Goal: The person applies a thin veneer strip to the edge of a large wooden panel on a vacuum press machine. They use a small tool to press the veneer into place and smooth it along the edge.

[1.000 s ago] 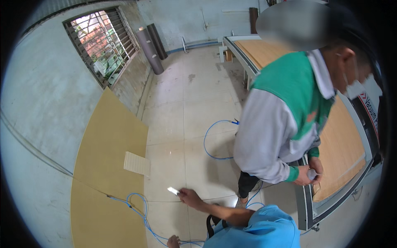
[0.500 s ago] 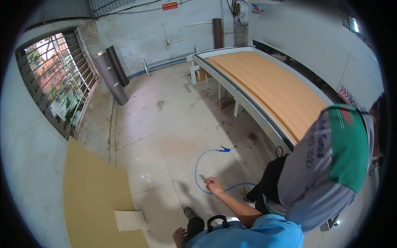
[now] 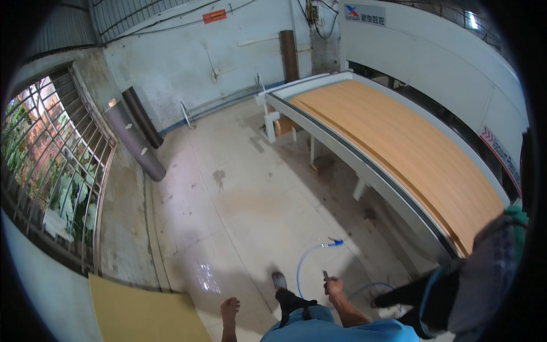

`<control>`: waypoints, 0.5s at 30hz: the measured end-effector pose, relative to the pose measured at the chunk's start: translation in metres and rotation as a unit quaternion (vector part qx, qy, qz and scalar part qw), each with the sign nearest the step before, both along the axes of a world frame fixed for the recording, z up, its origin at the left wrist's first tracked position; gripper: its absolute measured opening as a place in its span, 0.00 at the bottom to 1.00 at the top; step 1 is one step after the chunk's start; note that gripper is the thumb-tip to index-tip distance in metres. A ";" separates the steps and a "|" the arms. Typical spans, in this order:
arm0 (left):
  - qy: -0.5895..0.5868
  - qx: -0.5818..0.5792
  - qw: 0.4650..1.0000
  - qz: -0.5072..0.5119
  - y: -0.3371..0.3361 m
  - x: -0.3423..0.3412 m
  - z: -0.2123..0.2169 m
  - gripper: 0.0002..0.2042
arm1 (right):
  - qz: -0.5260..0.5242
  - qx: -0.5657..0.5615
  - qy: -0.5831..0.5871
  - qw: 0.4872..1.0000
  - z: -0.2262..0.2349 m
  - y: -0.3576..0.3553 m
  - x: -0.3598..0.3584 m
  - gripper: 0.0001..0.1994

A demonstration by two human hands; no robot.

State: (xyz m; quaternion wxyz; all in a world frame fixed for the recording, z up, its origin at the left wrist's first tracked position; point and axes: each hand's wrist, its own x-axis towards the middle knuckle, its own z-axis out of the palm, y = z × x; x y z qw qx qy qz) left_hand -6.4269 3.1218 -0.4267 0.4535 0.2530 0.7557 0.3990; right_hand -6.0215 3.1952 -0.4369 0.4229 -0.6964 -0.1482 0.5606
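Observation:
My right hand [image 3: 335, 286] is closed round a small flat grey tool [image 3: 326, 275], whose blade-like end sticks up past the fingers. Nothing shows in my left hand [image 3: 230, 308], which hangs at my left side with its fingers curled in. On the floor ahead of my right hand lies a blue air blow gun [image 3: 335, 243] on a blue hose [image 3: 299, 268]. The hose loops past my foot and on toward the right.
At the right a person [image 3: 478, 273] stands beside a long machine bed [image 3: 376, 181] bearing a wood-grain sheet [image 3: 393, 151]. Dark rolls [image 3: 137, 142] lean by the barred window [image 3: 54, 171]. A tan board [image 3: 142, 313] is at the lower left. A metal rail [image 3: 187, 115] runs along the far wall.
My view has shifted forward and toward the machine. My left hand has come further into view, and my right hand still grips the grey tool. The other person now sits further to the right.

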 end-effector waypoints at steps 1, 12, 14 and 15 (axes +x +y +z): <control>-0.019 -0.019 0.999 0.018 0.021 -0.009 -0.011 0.15 | 0.009 -0.004 0.010 1.000 -0.006 0.033 -0.022 0.07; -0.094 -0.295 0.947 0.081 0.185 -0.110 -0.062 0.11 | 0.243 0.227 -0.177 0.926 0.082 0.478 -0.221 0.11; -0.097 -0.312 0.942 0.075 0.242 -0.130 -0.075 0.10 | 0.251 0.234 -0.216 0.914 0.078 0.541 -0.241 0.11; -0.099 -0.313 0.942 0.071 0.274 -0.144 -0.080 0.10 | 0.248 0.217 -0.220 0.918 0.073 0.572 -0.249 0.11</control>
